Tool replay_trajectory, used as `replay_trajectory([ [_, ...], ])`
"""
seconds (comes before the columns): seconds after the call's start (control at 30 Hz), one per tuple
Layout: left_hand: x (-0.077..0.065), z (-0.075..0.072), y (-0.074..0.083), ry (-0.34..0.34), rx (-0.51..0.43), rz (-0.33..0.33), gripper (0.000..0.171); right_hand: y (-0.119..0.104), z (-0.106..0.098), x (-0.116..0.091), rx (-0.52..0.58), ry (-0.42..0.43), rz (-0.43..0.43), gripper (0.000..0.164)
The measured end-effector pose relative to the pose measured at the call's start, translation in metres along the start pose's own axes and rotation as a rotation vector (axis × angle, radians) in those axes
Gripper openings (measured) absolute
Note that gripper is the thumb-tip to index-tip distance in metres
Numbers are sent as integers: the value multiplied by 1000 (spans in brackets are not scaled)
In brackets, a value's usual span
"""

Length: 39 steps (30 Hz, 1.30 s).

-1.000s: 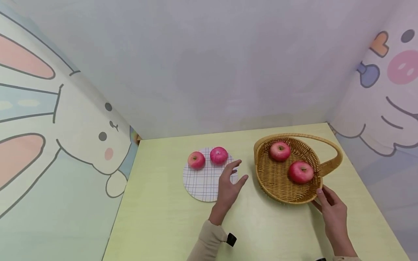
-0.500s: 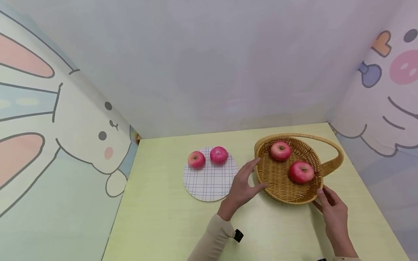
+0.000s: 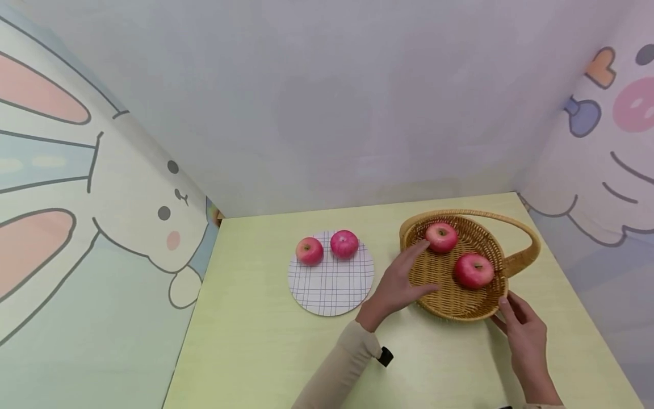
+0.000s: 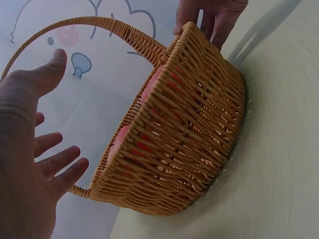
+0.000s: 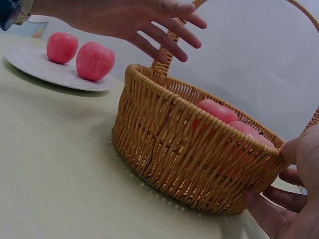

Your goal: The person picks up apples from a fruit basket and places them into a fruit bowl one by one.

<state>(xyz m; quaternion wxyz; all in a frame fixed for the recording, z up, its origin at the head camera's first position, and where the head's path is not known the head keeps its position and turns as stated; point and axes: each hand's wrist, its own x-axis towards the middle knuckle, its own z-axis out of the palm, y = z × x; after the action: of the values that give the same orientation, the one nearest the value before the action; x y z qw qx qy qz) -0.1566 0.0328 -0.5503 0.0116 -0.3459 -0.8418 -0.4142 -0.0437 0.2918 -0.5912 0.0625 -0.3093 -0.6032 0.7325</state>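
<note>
A wicker basket [image 3: 449,301] with an arched handle stands at the right of the table, holding a far apple [image 3: 441,237] and a nearer apple [image 3: 474,270]. My right hand [image 3: 529,336] grips its near right side, thumb on the rim and fingers against the outer wall, as the right wrist view shows. Above the basket's left rim hovers my left hand [image 3: 400,286], fingers spread and nothing in them. Its fingertips overlap the far apple's edge in the head view. In the left wrist view this hand [image 4: 35,149] is beside the basket, apart from the wall.
Left of the basket lies a round white checked placemat [image 3: 327,292] bearing two more apples, one left [image 3: 309,251] and one right [image 3: 344,244]. Walls with cartoon animals enclose the pale table [image 3: 245,335] at the back and both sides.
My left hand has moved right, from over the placemat to above the basket's left side, its fingers staying spread. The right hand keeps its hold on the rim; the apples have not moved.
</note>
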Motion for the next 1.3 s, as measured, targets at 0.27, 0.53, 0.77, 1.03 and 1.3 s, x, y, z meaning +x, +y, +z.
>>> replay_trajectory([
  [0.27,13,12,4,-91,66,-76,98,0,-1,0,-30,-1,4,62],
  [0.53,27,29,6,-119,62,-97,98,-1,0,1,3,-11,-26,63],
  [0.77,37,45,9,-129,108,-93,97,2,-2,-1,-18,-26,-21,63],
  [1.03,46,55,15,-227,134,-142,103,3,-4,-1,-6,-21,-24,63],
  [1.3,59,61,21,-277,193,-155,101,2,-1,1,20,-9,-16,61],
])
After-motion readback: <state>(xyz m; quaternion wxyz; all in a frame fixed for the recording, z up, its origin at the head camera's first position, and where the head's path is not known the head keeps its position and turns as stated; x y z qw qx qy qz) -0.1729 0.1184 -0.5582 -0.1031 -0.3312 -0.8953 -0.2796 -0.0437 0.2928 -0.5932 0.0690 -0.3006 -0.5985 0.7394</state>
